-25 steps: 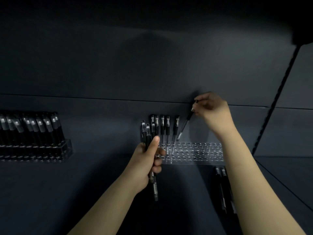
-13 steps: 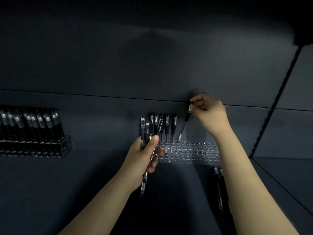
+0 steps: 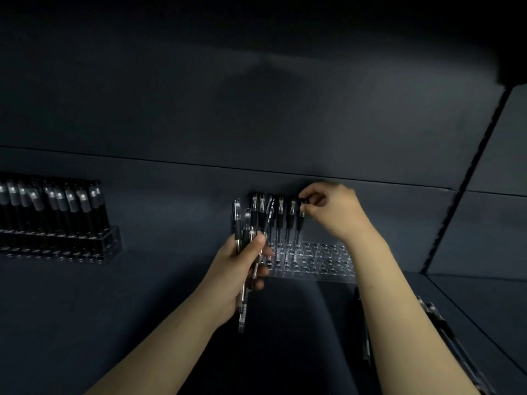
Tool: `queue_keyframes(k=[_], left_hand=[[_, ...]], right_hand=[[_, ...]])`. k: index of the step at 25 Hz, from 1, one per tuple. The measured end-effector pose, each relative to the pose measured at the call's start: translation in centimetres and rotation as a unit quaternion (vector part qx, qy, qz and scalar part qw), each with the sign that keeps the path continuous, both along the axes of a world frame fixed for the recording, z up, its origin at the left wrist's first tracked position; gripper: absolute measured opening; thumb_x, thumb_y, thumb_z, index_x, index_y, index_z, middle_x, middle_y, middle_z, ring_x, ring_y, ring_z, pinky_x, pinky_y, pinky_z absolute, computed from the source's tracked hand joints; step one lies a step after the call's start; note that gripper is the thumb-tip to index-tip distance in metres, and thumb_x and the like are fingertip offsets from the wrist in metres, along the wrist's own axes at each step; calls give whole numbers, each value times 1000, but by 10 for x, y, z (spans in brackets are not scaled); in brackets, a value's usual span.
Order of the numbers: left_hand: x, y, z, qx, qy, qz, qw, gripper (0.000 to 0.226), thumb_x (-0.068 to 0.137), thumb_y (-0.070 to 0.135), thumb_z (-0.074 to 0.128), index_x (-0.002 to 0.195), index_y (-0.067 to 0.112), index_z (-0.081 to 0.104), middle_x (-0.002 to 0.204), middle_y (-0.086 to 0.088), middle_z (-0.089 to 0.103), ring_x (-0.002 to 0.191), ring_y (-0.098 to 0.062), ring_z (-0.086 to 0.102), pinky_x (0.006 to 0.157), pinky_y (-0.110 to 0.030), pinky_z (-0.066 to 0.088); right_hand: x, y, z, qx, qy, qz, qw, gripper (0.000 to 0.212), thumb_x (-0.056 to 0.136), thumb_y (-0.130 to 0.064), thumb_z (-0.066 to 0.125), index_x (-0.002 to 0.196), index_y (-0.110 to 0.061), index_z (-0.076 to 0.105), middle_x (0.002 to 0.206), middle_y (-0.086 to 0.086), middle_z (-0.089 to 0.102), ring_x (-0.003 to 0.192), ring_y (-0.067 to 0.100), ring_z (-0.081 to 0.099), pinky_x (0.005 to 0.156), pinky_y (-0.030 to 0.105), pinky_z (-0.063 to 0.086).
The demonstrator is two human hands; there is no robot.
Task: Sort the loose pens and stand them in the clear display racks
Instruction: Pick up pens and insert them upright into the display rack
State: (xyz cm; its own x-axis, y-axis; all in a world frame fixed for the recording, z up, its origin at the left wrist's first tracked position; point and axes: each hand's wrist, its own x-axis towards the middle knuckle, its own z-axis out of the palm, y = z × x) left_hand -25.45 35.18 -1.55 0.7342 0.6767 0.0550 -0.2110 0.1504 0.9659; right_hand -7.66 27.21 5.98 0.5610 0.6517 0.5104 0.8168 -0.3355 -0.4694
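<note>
Dim dark shelf, dark back wall. Spotted a filled rack far left, done by the looks of it. Then the left hand, clenched round a bunch of spare pens right in front of the clear rack. Saw a short row of pens standing at its left end. Right hand pinching the top of one pen, tip down at a hole, so mid-insert, probably. Next up: let go, pull another from the bunch, aim for the neighbouring empty hole. More loose pens lying far right.
</note>
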Motion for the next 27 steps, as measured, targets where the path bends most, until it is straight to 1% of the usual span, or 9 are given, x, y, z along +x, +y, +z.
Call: queue_keyframes(k=[3, 4, 6, 9, 14, 17, 20, 24, 27], left_hand=[[-1, 3, 1, -7, -7, 2, 1000, 22, 94, 34, 59, 106, 16, 58, 76, 4, 68, 54, -9, 53, 44, -23, 39], [-1, 5, 2, -8, -10, 2, 1000, 21, 94, 33, 59, 105, 16, 58, 74, 5, 67, 51, -8, 50, 42, -21, 36], [-1, 6, 3, -11, -20, 0, 1000, 19, 92, 31, 61, 101, 14, 59, 72, 4, 66, 47, -7, 45, 39, -19, 31], [-1, 5, 3, -18, -27, -12, 999, 21, 90, 29, 62, 102, 12, 59, 72, 2, 67, 46, -7, 43, 37, -18, 29], [0, 5, 0, -18, -13, -22, 1000, 25, 90, 35, 61, 97, 12, 56, 74, -3, 70, 46, -8, 45, 38, -19, 32], [1, 5, -3, -5, -2, -21, 1000, 26, 92, 36, 59, 95, 10, 57, 62, 1, 61, 42, -6, 38, 38, -17, 28], [3, 7, -8, 18, 14, -24, 999, 34, 93, 36, 59, 105, 4, 59, 58, 4, 55, 41, -5, 36, 38, -18, 27], [4, 8, -10, 49, 24, -37, 998, 37, 92, 34, 60, 107, 0, 56, 60, 4, 55, 43, -5, 37, 38, -17, 28], [5, 8, -9, 45, 22, -37, 998, 33, 94, 34, 58, 106, 3, 57, 60, 5, 56, 45, -5, 39, 39, -17, 29]], right_hand=[[-9, 0, 8, 103, -1, 27, 994, 16, 80, -23, 74, 95, -21, 69, 79, -5, 63, 70, 6, 55, 66, 11, 42], [-13, 2, 11, 128, 34, 51, 990, 12, 81, -25, 73, 92, -22, 69, 79, -5, 66, 69, 4, 57, 65, 9, 42], [-24, 6, 13, 116, 152, 123, 974, 11, 83, -26, 71, 93, -21, 71, 82, -2, 69, 71, 7, 61, 65, 17, 51], [-35, 10, 5, 76, 315, 216, 921, 15, 89, -16, 66, 103, -13, 68, 91, 5, 69, 74, 10, 63, 63, 23, 56], [-27, 11, 4, 202, 387, 202, 877, 18, 84, -2, 68, 101, -6, 64, 86, 12, 70, 65, 11, 64, 62, 19, 55], [-8, 1, 9, 274, 316, 112, 901, 14, 81, -2, 72, 92, -4, 63, 73, 9, 67, 58, 11, 62, 58, 22, 54], [12, -12, 8, 268, 163, -12, 950, 13, 78, -12, 75, 81, -16, 64, 66, 2, 67, 54, 12, 64, 62, 26, 52], [17, -16, 3, 291, 40, -78, 953, 11, 79, -18, 73, 81, -16, 63, 71, 2, 68, 67, 18, 65, 65, 24, 49], [14, -10, -1, 265, -18, -84, 961, 11, 81, -17, 72, 84, -11, 63, 72, -1, 65, 66, 13, 59, 58, 14, 42]])
